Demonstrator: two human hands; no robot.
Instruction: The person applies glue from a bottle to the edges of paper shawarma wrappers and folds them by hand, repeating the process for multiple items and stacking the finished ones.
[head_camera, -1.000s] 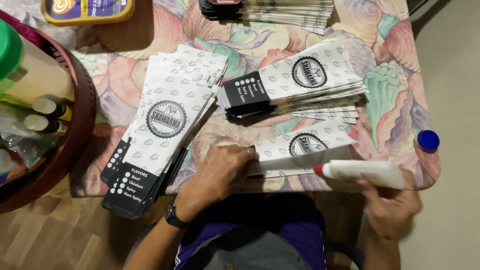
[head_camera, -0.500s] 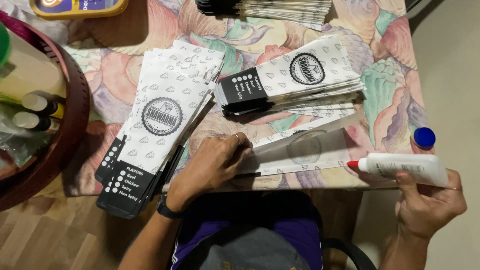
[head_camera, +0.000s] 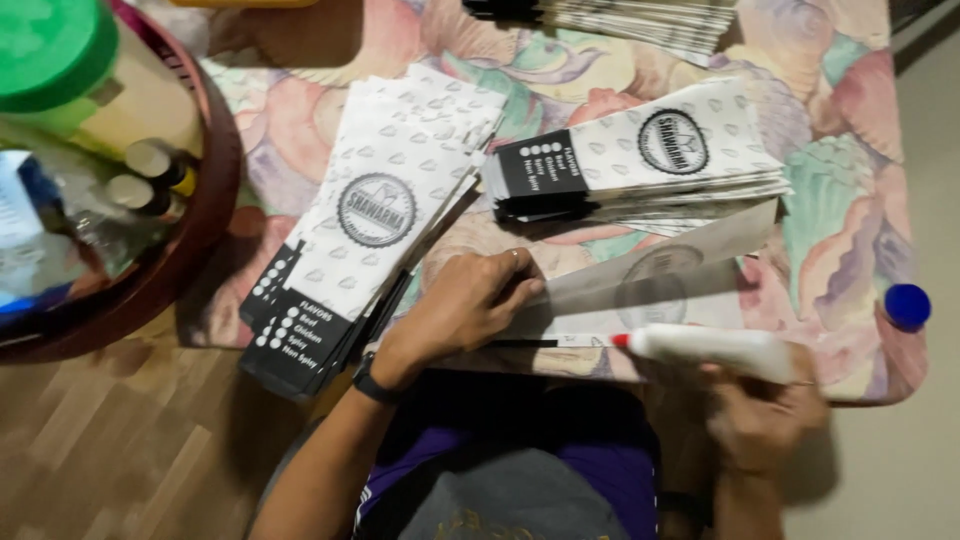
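Left hand: the left hand (head_camera: 462, 308) lies palm down on a sheet of paper, fingers spread and pressing it flat against the bench; its grip is released, closed around nothing. A dark band sits on the wrist.
Right hand: the right hand (head_camera: 762, 412) has its grip clenched around a white glue bottle (head_camera: 715, 347), held nearly level at the near edge of the bench.
Glue bottle: its red tip points toward the left hand and sits at the near edge of the paper; blur makes it hard to tell whether the tip touches.
Paper sheet: the unfolded paper bag (head_camera: 650, 285) lies between the two hands, printed side down, a round mark showing faintly through.
Beyond the left hand: a fanned stack of white printed bags (head_camera: 375, 210) with black ends, hanging over the bench edge.
Beyond the paper: a second stack of bags (head_camera: 640, 160), lying sideways.
Beside the right hand: a blue cap (head_camera: 907, 304) on the floral bench (head_camera: 830, 200).
Far from both hands: a round brown tray (head_camera: 200, 230) with bottles.
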